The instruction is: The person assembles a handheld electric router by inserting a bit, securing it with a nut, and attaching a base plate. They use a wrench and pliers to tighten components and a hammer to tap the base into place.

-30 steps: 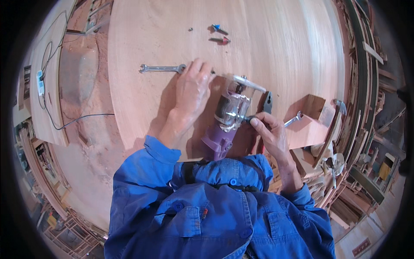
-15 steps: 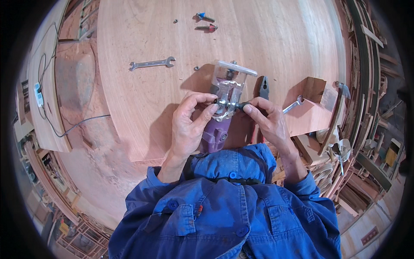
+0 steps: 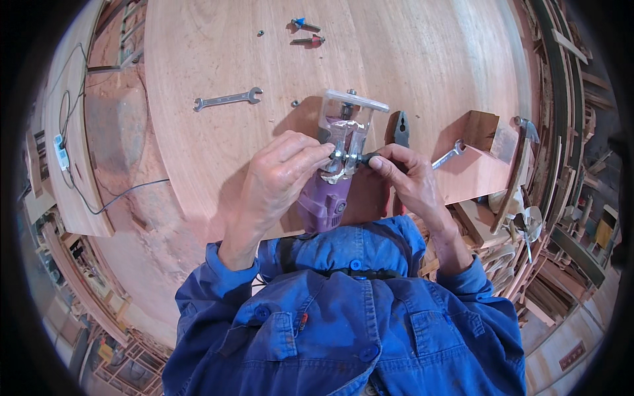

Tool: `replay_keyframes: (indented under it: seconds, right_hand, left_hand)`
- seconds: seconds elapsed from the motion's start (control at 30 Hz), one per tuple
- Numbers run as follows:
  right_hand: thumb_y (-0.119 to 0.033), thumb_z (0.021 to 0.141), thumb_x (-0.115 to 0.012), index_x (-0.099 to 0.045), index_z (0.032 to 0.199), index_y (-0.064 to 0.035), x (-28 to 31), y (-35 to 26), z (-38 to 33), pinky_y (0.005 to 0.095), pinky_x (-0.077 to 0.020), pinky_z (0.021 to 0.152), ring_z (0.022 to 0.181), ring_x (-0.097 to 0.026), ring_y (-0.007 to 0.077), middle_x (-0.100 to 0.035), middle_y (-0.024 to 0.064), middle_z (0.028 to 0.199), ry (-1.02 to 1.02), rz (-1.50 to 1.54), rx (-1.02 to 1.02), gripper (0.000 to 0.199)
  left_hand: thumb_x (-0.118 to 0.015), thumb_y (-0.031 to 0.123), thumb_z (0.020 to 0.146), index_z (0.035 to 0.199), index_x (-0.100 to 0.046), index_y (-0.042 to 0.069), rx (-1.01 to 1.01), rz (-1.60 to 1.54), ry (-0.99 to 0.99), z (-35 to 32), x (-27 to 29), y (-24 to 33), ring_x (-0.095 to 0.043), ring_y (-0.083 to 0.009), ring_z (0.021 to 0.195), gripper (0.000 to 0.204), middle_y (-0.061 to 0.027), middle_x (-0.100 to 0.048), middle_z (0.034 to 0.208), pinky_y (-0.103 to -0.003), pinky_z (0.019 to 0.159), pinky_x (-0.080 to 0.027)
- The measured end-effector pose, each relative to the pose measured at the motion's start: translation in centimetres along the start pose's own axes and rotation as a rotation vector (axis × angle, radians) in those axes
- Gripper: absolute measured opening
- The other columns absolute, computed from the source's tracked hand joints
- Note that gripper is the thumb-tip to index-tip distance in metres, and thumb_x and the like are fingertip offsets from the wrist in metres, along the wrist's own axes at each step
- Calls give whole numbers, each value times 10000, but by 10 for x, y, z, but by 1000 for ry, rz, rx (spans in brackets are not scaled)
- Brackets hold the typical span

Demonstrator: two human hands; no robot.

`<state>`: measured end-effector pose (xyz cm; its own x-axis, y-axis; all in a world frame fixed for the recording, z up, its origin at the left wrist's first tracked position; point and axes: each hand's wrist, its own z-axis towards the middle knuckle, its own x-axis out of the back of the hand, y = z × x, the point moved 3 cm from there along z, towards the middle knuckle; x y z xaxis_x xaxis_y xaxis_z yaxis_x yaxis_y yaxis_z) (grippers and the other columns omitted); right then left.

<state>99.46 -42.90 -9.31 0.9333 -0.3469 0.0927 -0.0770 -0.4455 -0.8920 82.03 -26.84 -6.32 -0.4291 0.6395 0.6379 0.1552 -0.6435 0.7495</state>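
A purple trim router (image 3: pixel 321 203) with a clear plastic base (image 3: pixel 356 100) lies on the wooden board, its base end pointing away from me. At the clamp of the base, my left hand (image 3: pixel 281 170) pinches thumb and fingers by the left end of a silver bolt; whatever is between the tips is hidden. On the opposite side, my right hand (image 3: pixel 411 177) grips a black knob (image 3: pixel 367 158) between thumb and forefinger. Pliers (image 3: pixel 401 129) with red handles lie just beyond the right hand, partly covered by it.
An open-end wrench (image 3: pixel 228 99) and small nuts (image 3: pixel 295 103) lie on the board (image 3: pixel 198 152). Farther off are blue (image 3: pixel 304 25) and red (image 3: pixel 309 41) router bits. At right are another wrench (image 3: pixel 449 154), wood blocks (image 3: pixel 485 168) and a hammer (image 3: pixel 512 178). A cable (image 3: pixel 125 190) runs at left.
My left hand has turned, its back now more toward the camera, with its fingertips still at the clamp. My right hand stays on the knob. The view has shifted slightly.
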Motion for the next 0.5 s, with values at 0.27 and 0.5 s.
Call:
replay_keyframes:
  seconds: [0.27,0.5]
  right_hand:
    - [-219,997,-705,-728,981,35,2,-2,-3,268,-503,730,803,-605,79,-697,24,804,13,-44,-22,256]
    - [-226,1012,-689,-735,983,27,0,4,-2,267,-518,734,800,-643,90,-719,29,831,-5,33,-20,259]
  left_hand:
    - [-809,19,798,1113,-740,32,166,-264,116,-5,-8,-2,-678,-234,835,322,-79,-681,915,-339,715,-568]
    - [-695,3,907,1157,-668,44,370,-89,296,5,-15,-65,-708,-289,891,255,-125,-642,1057,-359,715,-564]
